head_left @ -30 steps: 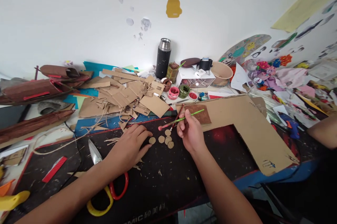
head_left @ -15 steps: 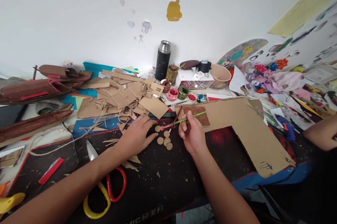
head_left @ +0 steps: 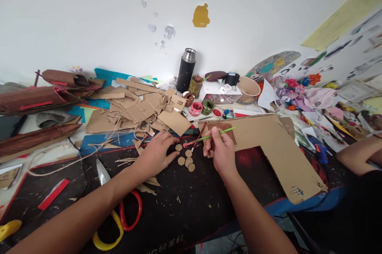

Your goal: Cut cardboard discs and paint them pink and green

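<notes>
My right hand [head_left: 222, 150] grips a slim green paintbrush [head_left: 228, 129] between thumb and fingers. Its reddish tip points left, over the mat. My left hand [head_left: 161, 148] rests on the black mat with its thumb and fingers apart, and one small cardboard disc [head_left: 178, 147] lies by their tips. Several more cardboard discs [head_left: 188, 161] are grouped between my hands. A second brush with a dark red handle [head_left: 203, 129] lies beneath the green one. Behind my right hand is a brown-painted cardboard piece [head_left: 229, 132].
Large scissors [head_left: 131, 210] lie under my left forearm. Open paint jars, pink [head_left: 196, 108] and green [head_left: 208, 106], stand behind the brushes, near a black flask [head_left: 185, 71]. Cardboard scraps [head_left: 140, 106] are heaped at back left. An L-shaped cardboard sheet [head_left: 286, 158] lies right. Another person's arm [head_left: 358, 154] is at far right.
My right hand has shifted slightly right with the paintbrush. The left hand stays beside the discs. The whole view has tilted and shifted a little.
</notes>
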`<state>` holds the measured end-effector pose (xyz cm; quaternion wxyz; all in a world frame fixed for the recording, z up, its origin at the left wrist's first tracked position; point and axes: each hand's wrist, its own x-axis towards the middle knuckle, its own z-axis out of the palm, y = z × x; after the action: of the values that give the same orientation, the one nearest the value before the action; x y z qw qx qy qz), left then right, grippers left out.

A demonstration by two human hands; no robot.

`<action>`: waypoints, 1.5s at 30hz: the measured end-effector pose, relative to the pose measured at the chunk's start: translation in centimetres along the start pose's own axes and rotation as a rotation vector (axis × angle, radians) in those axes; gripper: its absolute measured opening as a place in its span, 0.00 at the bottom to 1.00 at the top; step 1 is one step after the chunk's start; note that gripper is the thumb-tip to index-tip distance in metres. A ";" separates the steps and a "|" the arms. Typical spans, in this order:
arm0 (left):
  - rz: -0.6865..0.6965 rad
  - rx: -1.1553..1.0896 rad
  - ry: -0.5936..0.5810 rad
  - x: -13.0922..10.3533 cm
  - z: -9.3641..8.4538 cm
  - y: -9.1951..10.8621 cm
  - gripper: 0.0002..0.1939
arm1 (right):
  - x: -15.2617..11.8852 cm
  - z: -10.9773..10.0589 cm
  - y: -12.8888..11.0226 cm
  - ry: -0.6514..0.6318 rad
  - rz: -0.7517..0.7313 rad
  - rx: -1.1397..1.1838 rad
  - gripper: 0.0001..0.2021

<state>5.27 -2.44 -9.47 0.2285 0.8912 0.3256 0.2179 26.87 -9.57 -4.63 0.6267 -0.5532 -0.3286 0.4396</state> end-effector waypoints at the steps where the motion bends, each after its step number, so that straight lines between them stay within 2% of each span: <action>1: -0.004 -0.011 0.002 -0.1 0.0 0.0 0.09 | -0.1 0.0 -0.1 -0.012 -0.010 -0.033 0.23; 7: -0.020 -0.028 0.004 -0.1 0.1 -0.1 0.07 | -0.6 0.9 -0.7 -0.084 -0.087 -0.232 0.23; 16: -0.012 -0.049 0.020 -0.1 0.1 0.1 0.05 | -0.9 1.5 0.0 -0.199 -0.183 -0.429 0.21; 23: -0.007 -0.039 0.010 0.0 0.1 0.1 0.03 | -0.8 2.1 -0.2 -0.232 -0.194 -0.482 0.19; 32: -0.001 0.000 0.010 0.0 0.0 0.2 0.05 | -0.8 1.4 -0.3 -0.236 -0.221 -0.585 0.19; 40: 0.003 -0.016 0.027 0.0 0.2 0.1 0.05 | -0.9 1.9 -0.1 -0.278 -0.234 -0.585 0.20; 45: 0.003 0.002 0.021 0.0 0.2 0.1 0.04 | -0.9 1.5 -0.4 -0.273 -0.253 -0.621 0.20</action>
<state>5.44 -2.53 -9.58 0.2236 0.8896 0.3269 0.2274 25.25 -9.79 -3.93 0.4286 -0.6084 -0.5929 0.3075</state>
